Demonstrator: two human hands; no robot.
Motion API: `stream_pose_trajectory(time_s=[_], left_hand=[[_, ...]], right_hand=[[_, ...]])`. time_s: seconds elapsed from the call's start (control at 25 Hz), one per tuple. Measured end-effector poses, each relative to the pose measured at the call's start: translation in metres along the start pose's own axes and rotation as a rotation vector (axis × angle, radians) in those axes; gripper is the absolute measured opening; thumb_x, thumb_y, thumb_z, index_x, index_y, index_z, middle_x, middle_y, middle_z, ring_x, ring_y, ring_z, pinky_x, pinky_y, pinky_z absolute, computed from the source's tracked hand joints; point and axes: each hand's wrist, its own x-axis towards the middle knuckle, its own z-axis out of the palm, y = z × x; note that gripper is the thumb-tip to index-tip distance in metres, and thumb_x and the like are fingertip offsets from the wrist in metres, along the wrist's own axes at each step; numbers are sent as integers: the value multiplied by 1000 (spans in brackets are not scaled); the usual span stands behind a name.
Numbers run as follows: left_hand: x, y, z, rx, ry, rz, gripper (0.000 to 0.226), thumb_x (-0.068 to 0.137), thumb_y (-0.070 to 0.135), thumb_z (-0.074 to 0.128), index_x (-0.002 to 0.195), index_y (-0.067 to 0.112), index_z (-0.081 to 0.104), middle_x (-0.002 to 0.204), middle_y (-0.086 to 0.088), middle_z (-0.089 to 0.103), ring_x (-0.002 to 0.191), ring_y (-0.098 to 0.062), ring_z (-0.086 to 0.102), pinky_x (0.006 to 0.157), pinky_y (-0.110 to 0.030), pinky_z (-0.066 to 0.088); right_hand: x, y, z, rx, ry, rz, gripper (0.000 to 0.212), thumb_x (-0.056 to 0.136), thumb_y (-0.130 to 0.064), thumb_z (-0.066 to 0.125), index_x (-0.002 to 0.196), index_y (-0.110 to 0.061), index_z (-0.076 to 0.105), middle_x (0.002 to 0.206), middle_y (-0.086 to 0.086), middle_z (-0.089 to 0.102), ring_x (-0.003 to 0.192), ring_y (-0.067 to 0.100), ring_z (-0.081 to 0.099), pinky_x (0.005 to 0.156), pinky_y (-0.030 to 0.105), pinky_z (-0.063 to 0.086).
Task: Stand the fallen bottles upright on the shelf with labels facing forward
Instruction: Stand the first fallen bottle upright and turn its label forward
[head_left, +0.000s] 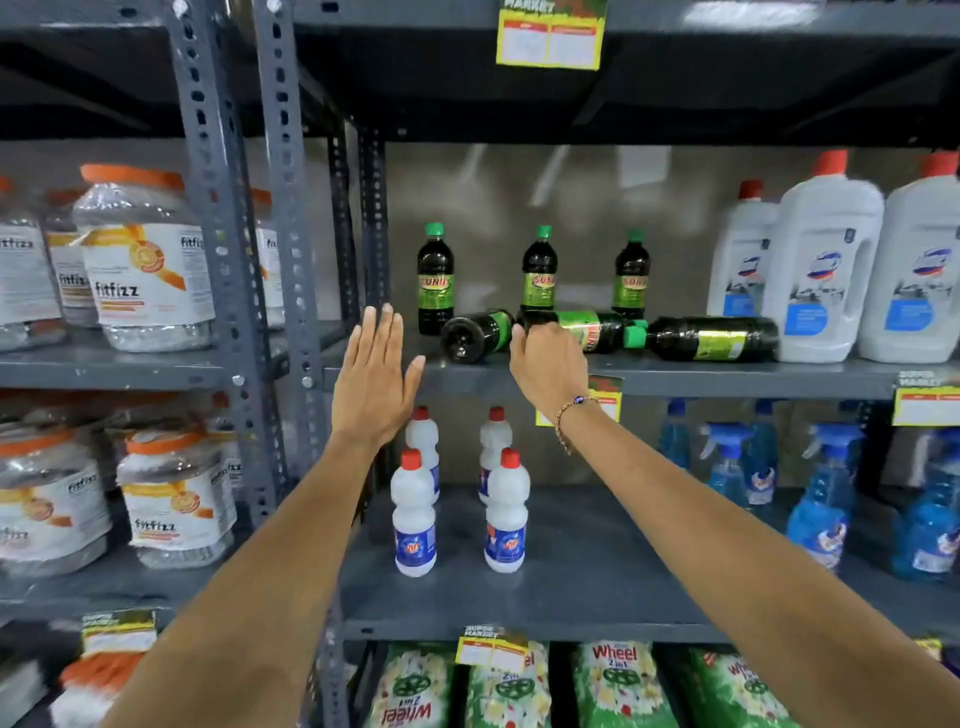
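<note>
**Right hand closed on the middle fallen bottle**

The middle fallen dark plastic bottle with green label (597, 327) lies on the grey metal shelf (727, 375), long axis running sideways, extending rightward from under the right hand (545, 366), whose fingers wrap one end. A second fallen bottle (475, 335) lies just left of that grip, base outward; a third (711, 339) lies further right. The left hand (375, 384) hovers flat, fingers spread, holding nothing. Upright bottles behind read roughly "SUNIT".

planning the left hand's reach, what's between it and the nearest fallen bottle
Nothing: in the head view only bare shelf edge separates the open left hand from the fallen bottle lying base-out.
</note>
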Motion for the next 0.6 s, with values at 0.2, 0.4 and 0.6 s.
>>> stream_pose_trajectory(time_s=[0.2, 0.4, 0.6], left_hand=[[-11, -42, 19, -39, -26, 15, 68, 99, 48, 18, 148, 2, 28, 157, -13, 26, 147, -25, 15, 121, -37, 8], [-16, -57, 28, -33, 124, 82, 53, 98, 42, 32, 120, 1, 57, 121, -16, 61, 112, -34, 56, 102, -40, 37], [-16, -62, 34, 40, 195, 135, 47, 98, 40, 32, 108, 5, 62, 109, -14, 66, 98, -31, 61, 91, -39, 43]], right_hand=[[28, -50, 19, -15, -8, 181, 50, 96, -38, 39, 92, 3, 66, 98, 24, 68, 96, 40, 64, 70, 37, 45], [55, -86, 30, -240, -152, 192, 57, 86, -56, 51, 102, -3, 67, 106, 14, 67, 101, 32, 64, 67, 33, 46], [71, -99, 28, -443, -368, 255, 57, 84, -51, 55, 121, -8, 58, 128, 13, 57, 117, 30, 57, 86, 34, 49]])
